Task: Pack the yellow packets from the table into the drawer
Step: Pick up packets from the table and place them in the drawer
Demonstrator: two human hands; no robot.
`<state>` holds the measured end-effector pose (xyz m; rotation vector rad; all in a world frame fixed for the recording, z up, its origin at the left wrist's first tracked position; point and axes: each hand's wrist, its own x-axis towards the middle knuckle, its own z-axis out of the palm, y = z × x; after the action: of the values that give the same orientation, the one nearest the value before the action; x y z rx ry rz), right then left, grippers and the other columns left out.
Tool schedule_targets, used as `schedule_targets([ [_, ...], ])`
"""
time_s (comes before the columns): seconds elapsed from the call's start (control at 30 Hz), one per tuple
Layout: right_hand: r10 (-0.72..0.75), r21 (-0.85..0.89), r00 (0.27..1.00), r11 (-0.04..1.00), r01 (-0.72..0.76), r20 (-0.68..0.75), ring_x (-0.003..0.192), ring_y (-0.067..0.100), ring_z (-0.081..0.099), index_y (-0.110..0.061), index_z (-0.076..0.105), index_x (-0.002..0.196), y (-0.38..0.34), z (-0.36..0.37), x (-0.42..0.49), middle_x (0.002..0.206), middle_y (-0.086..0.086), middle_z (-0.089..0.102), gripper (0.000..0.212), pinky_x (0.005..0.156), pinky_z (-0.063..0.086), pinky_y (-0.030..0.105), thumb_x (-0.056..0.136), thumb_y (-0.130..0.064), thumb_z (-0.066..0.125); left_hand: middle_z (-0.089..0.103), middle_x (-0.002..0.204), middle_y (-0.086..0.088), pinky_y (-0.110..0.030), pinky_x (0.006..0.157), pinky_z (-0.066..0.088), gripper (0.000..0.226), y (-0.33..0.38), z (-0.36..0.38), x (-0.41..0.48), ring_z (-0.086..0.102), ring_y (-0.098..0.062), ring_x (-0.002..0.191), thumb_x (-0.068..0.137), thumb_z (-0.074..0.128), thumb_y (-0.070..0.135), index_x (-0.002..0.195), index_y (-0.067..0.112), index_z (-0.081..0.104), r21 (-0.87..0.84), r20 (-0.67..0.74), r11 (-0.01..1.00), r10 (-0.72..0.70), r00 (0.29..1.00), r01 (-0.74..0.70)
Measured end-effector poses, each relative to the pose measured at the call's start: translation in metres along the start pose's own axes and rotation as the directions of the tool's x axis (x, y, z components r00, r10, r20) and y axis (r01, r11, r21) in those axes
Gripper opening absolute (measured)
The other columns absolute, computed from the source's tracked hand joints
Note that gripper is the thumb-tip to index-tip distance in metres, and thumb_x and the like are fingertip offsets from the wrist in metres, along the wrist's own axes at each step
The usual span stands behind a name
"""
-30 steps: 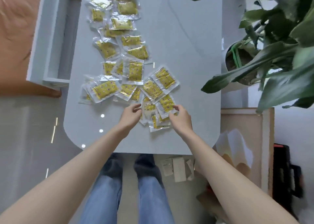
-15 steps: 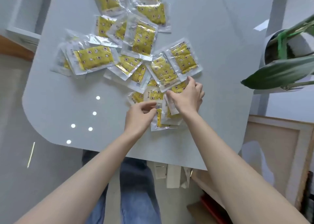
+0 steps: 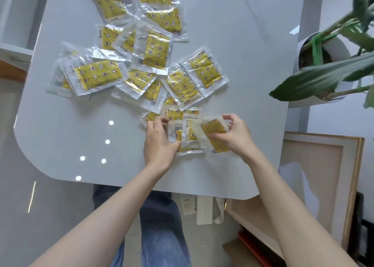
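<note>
Several yellow packets (image 3: 97, 75) in clear wrappers lie scattered over the grey table (image 3: 232, 44). My right hand (image 3: 237, 136) grips one yellow packet (image 3: 215, 134), lifted and tilted just above the tabletop. My left hand (image 3: 159, 143) pinches the edge of a small stack of packets (image 3: 189, 134) lying near the front of the table. The corner of the open white drawer (image 3: 14, 54) shows at the far left edge.
A potted plant (image 3: 321, 50) with large leaves stands off the table's right side. A framed board (image 3: 315, 183) leans at lower right. My legs in jeans and some white boxes (image 3: 203, 210) are below the table's front edge.
My right hand has picked a packet off the pile and drawn it right and toward me. My left hand stays at the small stack. The camera has moved closer to the table.
</note>
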<state>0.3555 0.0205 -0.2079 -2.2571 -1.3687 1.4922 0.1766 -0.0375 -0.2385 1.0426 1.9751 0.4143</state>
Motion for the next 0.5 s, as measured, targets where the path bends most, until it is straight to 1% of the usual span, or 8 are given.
schedule_targets([
  [0.03,-0.052,-0.088,0.997,0.995,0.057,0.054,0.075,0.011,0.062,-0.020,0.053,0.121,-0.003,-0.003,-0.004,0.088,0.000,0.066,0.059,0.054,0.050,0.017,0.070,-0.012,0.081,0.049,0.111,-0.001,-0.038,0.080,0.053,0.057,-0.001,0.001,-0.001,0.056,-0.021,0.093,0.066,0.082,0.022,0.112,0.018,0.047,0.016,-0.003,1.000,-0.003,1.000,0.003],
  [0.1,-0.127,-0.225,0.980,0.961,0.160,0.152,0.078,0.014,0.060,-0.020,0.048,0.131,-0.007,-0.001,-0.004,0.085,-0.003,0.061,0.069,0.059,0.053,0.022,0.070,-0.011,0.080,0.051,0.105,-0.001,-0.038,0.079,0.053,0.055,-0.004,0.003,-0.001,0.056,-0.022,0.090,0.065,0.083,0.025,0.105,0.017,0.047,0.030,-0.009,1.000,-0.006,1.000,0.006],
  [0.17,-0.174,-0.368,0.965,0.899,0.237,0.195,0.085,0.020,0.059,-0.021,0.044,0.136,-0.011,0.006,0.001,0.091,0.000,0.061,0.073,0.069,0.051,0.028,0.071,-0.012,0.078,0.053,0.103,0.000,-0.033,0.078,0.051,0.053,-0.006,0.004,-0.001,0.056,-0.019,0.088,0.065,0.084,0.028,0.102,0.016,0.049,0.033,-0.020,0.999,-0.010,1.000,0.011],
  [0.23,-0.194,-0.484,0.957,0.830,0.278,0.218,0.088,0.025,0.057,-0.024,0.042,0.137,-0.015,0.011,0.008,0.100,0.004,0.060,0.074,0.072,0.048,0.031,0.071,-0.011,0.074,0.054,0.102,0.000,-0.028,0.076,0.049,0.052,-0.006,0.006,-0.002,0.056,-0.017,0.087,0.065,0.084,0.028,0.101,0.015,0.049,0.033,-0.034,0.999,-0.011,0.999,0.012],
  [0.3,-0.214,-0.565,0.949,0.765,0.310,0.231,0.092,0.023,0.052,-0.024,0.044,0.132,-0.017,0.014,0.013,0.107,0.003,0.055,0.071,0.070,0.046,0.031,0.069,-0.011,0.074,0.056,0.100,0.000,-0.028,0.075,0.049,0.053,-0.006,0.007,-0.003,0.056,-0.016,0.086,0.065,0.084,0.027,0.101,0.015,0.048,0.021,-0.058,1.000,-0.013,0.998,0.014],
  [0.37,-0.258,-0.657,0.944,0.679,0.327,0.204,0.106,0.023,0.045,-0.022,0.047,0.123,-0.017,0.013,0.014,0.114,0.004,0.047,0.065,0.075,0.044,0.032,0.067,-0.019,0.078,0.058,0.096,0.001,-0.029,0.074,0.049,0.053,-0.007,0.007,-0.004,0.057,-0.016,0.085,0.066,0.085,0.027,0.101,0.014,0.047,0.005,-0.075,1.000,-0.027,0.997,0.027],
  [0.4,-0.289,-0.698,0.940,0.636,0.330,0.181,0.109,0.024,0.040,-0.021,0.048,0.119,-0.017,0.013,0.014,0.114,0.004,0.043,0.063,0.077,0.042,0.033,0.065,-0.023,0.080,0.059,0.094,0.002,-0.029,0.074,0.049,0.052,-0.007,0.007,-0.005,0.057,-0.016,0.085,0.067,0.084,0.028,0.101,0.014,0.048,0.002,-0.079,0.999,-0.039,0.996,0.039],
  [0.5,-0.324,-0.758,0.934,0.569,0.319,0.150,0.107,0.025,0.038,-0.019,0.046,0.108,-0.013,0.013,0.009,0.111,0.002,0.043,0.058,0.084,0.036,0.034,0.063,-0.031,0.080,0.061,0.094,0.002,-0.027,0.072,0.046,0.042,-0.008,0.009,-0.005,0.058,-0.016,0.085,0.073,0.079,0.032,0.100,0.015,0.052,0.022,-0.069,0.996,-0.081,0.994,0.083],
])
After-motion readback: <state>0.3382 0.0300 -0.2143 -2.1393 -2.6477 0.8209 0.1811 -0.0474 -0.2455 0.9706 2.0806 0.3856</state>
